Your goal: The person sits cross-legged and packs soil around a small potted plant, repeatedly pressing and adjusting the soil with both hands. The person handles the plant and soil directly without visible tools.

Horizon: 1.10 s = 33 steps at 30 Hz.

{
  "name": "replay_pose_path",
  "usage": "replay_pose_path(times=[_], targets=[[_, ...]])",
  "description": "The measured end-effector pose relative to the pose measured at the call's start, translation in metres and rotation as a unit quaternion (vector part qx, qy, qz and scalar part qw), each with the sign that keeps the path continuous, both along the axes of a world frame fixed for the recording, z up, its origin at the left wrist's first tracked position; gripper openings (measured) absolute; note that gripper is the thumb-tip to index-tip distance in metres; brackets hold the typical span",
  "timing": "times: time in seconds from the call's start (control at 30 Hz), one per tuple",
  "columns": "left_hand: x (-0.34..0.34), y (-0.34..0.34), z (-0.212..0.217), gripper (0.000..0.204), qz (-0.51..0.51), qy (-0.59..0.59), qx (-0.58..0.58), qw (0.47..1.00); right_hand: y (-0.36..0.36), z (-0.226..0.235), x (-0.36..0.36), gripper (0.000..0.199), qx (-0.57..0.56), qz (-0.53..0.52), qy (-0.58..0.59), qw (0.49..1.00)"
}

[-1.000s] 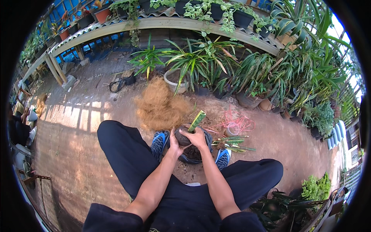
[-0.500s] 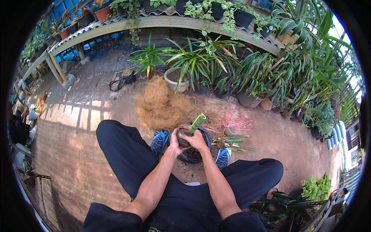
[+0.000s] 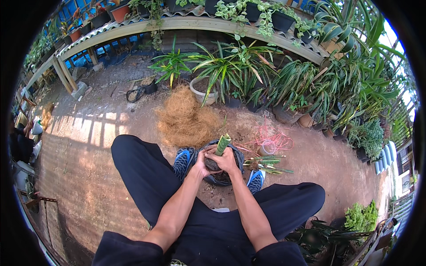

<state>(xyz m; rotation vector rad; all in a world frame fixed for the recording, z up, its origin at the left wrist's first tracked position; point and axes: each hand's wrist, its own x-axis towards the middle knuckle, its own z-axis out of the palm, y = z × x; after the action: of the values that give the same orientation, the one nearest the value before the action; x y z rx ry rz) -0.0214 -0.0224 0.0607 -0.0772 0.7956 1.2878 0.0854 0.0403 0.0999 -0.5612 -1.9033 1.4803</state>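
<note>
Between my feet I hold a dark ball of soil (image 3: 212, 165) with a thick green leaf cutting (image 3: 223, 144) standing up out of it, tilted slightly right. My left hand (image 3: 202, 162) is wrapped round the ball's left side. My right hand (image 3: 226, 159) grips its right side, with the thumb near the leaf's base. Below both hands sits a black plastic bag (image 3: 220, 178) with soil inside, its rim showing around them. The underside of the ball is hidden by my fingers.
Beyond the bag lies a heap of brown fibre (image 3: 186, 117). To the right are cut leaf pieces (image 3: 270, 165), tangled pink string (image 3: 273, 139) and a clear cup (image 3: 266, 148). Potted plants (image 3: 230, 66) line the far side beneath a shelf (image 3: 186, 24). Another person (image 3: 22, 142) sits at far left.
The leaf cutting has shifted a little left and stands more upright. My hands have turned slightly round the soil ball and keep hold of it.
</note>
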Motion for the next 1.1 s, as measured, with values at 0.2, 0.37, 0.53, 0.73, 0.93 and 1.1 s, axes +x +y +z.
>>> replay_pose_path(times=[0.2,0.37,0.53,0.73,0.93,1.1], targets=[[0.0,-0.002,0.016,0.072,0.018,-0.033,0.004,0.999,0.006,-0.009,-0.005,0.022,-0.16,-0.162,-0.047,0.973],[0.015,0.001,0.016,0.076,0.057,0.083,0.051,0.994,0.011,-0.015,-0.004,0.029,-0.134,-0.215,-0.013,0.967],[0.02,0.002,0.009,0.074,0.073,0.152,0.02,0.985,0.006,-0.024,-0.005,0.03,-0.033,-0.19,0.009,0.981],[0.019,0.002,0.007,0.075,0.079,0.156,0.044,0.984,0.006,-0.009,-0.002,0.033,-0.048,-0.177,-0.024,0.983],[0.014,0.003,0.007,0.08,0.085,0.21,0.045,0.973,0.007,-0.005,-0.001,0.044,-0.062,-0.142,-0.039,0.987],[0.017,0.003,0.001,0.082,0.093,0.179,0.068,0.977,0.007,-0.014,0.001,0.044,-0.022,-0.146,-0.028,0.989]])
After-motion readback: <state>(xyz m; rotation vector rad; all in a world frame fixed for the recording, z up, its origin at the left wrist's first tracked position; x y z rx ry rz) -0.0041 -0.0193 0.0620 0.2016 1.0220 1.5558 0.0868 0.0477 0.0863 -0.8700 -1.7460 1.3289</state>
